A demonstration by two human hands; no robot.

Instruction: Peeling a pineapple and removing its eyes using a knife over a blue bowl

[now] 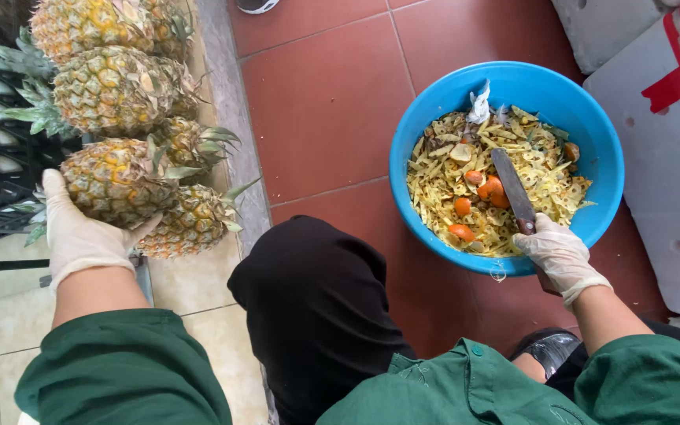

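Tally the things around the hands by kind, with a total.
Whole yellow-green pineapples: 6
Round blue plastic basin of peelings: 1
Long-bladed knife: 1
White-gloved hands, left hand and right hand: 2
Total: 10
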